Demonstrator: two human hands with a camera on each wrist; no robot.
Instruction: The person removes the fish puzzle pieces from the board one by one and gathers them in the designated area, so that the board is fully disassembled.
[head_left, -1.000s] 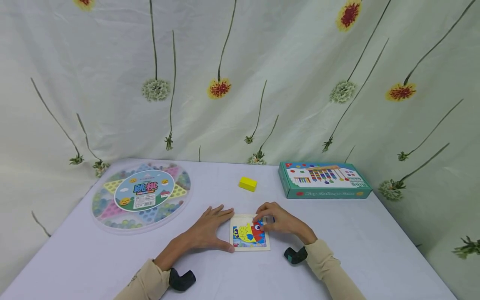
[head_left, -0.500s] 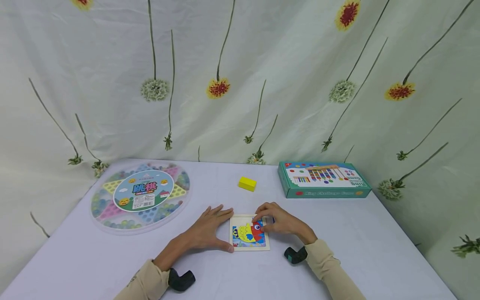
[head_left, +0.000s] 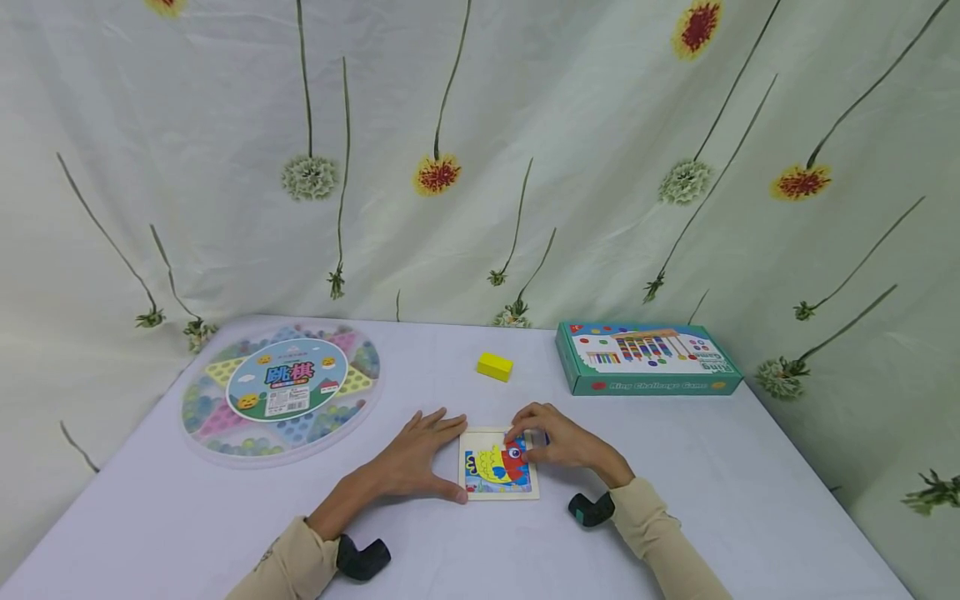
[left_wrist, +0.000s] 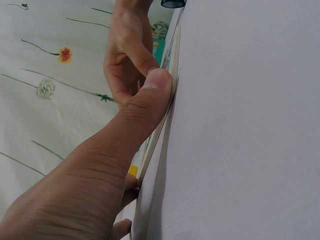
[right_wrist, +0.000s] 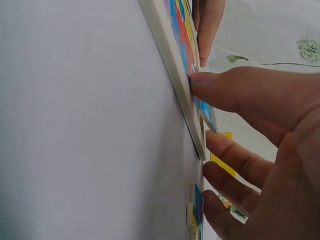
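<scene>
A small fish puzzle in a pale wooden frame (head_left: 501,497) lies on the table between the hands. My left hand (head_left: 416,460) is spread flat along its left side, the thumb at the near left corner and the fingertips by the far left one. Over the puzzle's far right part, my right hand (head_left: 561,438) bends its thumb and fingers around a blue-edged puzzle piece (right_wrist: 211,119). In the right wrist view this piece stands tilted above the frame, the thumb on its picture side and a finger at its outer edge. The right hand partly hides that corner.
Another blue puzzle piece (right_wrist: 198,210) lies under the right hand's lower fingers. A yellow block (head_left: 495,367) stands beyond the puzzle. At the back left lies a round Chinese checkers set (head_left: 281,450); a green game box (head_left: 648,371) is at the back right, before a flowered cloth.
</scene>
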